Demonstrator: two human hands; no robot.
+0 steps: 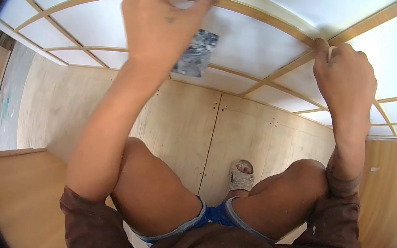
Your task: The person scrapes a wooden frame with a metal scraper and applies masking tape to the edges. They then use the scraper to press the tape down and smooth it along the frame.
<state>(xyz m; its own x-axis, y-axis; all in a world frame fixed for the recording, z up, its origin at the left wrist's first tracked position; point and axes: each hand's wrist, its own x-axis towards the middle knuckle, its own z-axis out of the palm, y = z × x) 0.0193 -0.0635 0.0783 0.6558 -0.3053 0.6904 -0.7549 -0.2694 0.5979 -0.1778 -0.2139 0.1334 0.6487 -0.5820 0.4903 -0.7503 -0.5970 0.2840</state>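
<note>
My left hand (158,25) is raised at a wooden strip on the white panel (262,47), its thumb and fingers apart. A pale cream strip (277,9) runs along the wood from my left thumb toward my right hand (345,70). The right thumb and bent fingers pinch a small end of pale strip (330,52), close to where two wooden strips cross. Beside my left wrist is a dark, white-smeared square piece (197,54), overlapping the panel in this view and partly hidden by the hand.
Light plywood boards (179,121) lie beneath the panel, with seams and small holes. A wooden board (388,197) stands at the right and a wooden surface (22,186) at the lower left. My bent knees and a sandalled foot (242,175) are below the panel.
</note>
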